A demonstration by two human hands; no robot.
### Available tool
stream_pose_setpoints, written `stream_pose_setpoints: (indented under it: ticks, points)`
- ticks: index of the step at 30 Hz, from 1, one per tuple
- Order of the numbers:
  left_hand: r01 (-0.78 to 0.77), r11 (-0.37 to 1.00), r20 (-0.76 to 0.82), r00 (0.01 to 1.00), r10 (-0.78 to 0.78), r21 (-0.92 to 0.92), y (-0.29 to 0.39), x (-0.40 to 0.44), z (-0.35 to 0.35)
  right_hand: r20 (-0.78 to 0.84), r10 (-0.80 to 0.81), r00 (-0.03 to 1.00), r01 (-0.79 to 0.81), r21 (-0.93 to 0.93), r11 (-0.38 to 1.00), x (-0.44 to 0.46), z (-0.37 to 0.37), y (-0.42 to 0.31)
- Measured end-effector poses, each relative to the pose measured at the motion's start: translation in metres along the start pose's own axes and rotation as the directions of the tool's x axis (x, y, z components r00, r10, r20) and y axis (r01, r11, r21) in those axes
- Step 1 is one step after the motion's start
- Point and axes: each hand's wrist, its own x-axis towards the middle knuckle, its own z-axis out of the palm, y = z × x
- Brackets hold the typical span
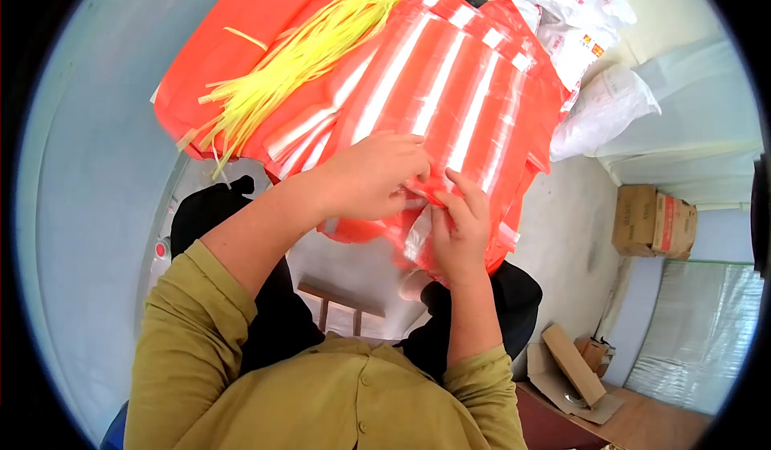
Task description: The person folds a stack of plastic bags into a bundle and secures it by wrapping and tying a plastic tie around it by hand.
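Observation:
A stack of bright orange sheets with silvery-white stripes (458, 88) lies in front of me, its near edge hanging over my lap. My left hand (377, 175) comes across from the left with its fingers bent down, pinching a gathered edge of the orange striped sheet. Close beside it, my right hand (463, 229) grips the same edge between thumb and fingers. A small crumpled fold shows between the two hands; the fingertips partly hide it. To the left, a bundle of thin yellow strips (297, 60) rests across a plain orange folded pile (229, 28).
White printed sacks (582, 44) lie behind the stack at the right. A cardboard box (652, 221) stands by the right wall, and opened cardboard (574, 370) lies at lower right. Below the sheets, a wooden frame (337, 299) shows between my knees. A pale wall rises at left.

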Motion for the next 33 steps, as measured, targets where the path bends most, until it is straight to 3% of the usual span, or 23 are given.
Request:
stream_pose_setpoints:
  ticks: [2,5,8,11,14,17,18,19,21,22,25,28,31,33]
  points:
    - [-0.083,0.996,-0.071,0.994,0.085,0.034,0.001,0.000,0.003,-0.062,0.117,0.991,-0.107,0.142,0.984,-0.002,0.001,0.002]
    - [-0.091,0.986,-0.125,0.986,0.108,0.141,-0.011,-0.001,0.015,0.004,0.095,0.995,-0.095,0.153,0.984,0.001,-0.007,-0.009]
    - [-0.165,0.959,-0.127,0.972,0.198,0.230,-0.014,0.002,0.014,0.014,0.056,0.998,-0.055,-0.067,0.996,0.012,-0.008,-0.026]
    - [-0.207,0.966,-0.121,0.967,0.226,0.154,-0.007,-0.002,0.007,0.057,-0.026,0.998,0.032,-0.106,0.994,0.007,0.000,-0.012]
    - [-0.090,0.996,-0.398,0.913,0.092,0.022,-0.003,-0.009,-0.005,-0.131,0.124,0.984,-0.104,0.155,0.982,0.011,-0.004,0.002]
    - [0.087,0.937,-0.620,0.728,-0.292,-0.339,-0.018,-0.013,-0.014,0.030,0.080,0.996,-0.079,-0.033,0.996,0.025,-0.018,-0.005]
    - [0.104,0.944,-0.667,0.683,-0.297,-0.313,-0.022,-0.014,-0.020,-0.030,0.093,0.995,-0.093,-0.016,0.996,0.025,-0.024,-0.010]
    - [0.144,0.842,-0.580,0.665,-0.471,-0.520,-0.024,-0.015,-0.022,-0.029,0.092,0.995,-0.093,-0.034,0.995,0.032,-0.027,-0.012]
    - [0.218,0.503,-0.279,0.621,-0.732,-0.836,-0.019,-0.020,-0.025,-0.032,0.121,0.992,-0.123,-0.067,0.990,0.034,-0.033,-0.017]
    - [0.136,0.555,-0.327,0.684,-0.652,-0.820,-0.036,-0.019,-0.015,0.002,0.203,0.979,-0.203,0.067,0.977,0.032,-0.032,-0.015]
    - [0.167,0.455,-0.224,0.693,-0.685,-0.875,-0.036,-0.026,-0.013,-0.095,0.112,0.989,-0.120,-0.076,0.990,0.032,-0.031,-0.017]
    - [0.151,0.491,-0.292,0.643,-0.708,-0.858,-0.029,-0.027,-0.012,-0.067,0.240,0.968,-0.232,0.116,0.966,0.025,-0.026,-0.016]
    - [0.053,0.322,-0.196,0.697,-0.690,-0.945,-0.036,-0.031,-0.010,-0.099,0.387,0.917,-0.345,0.290,0.893,0.025,-0.021,-0.021]
    - [0.043,0.289,-0.178,0.700,-0.692,-0.956,-0.029,-0.036,-0.013,-0.080,0.459,0.885,-0.402,0.364,0.840,0.024,-0.020,-0.021]
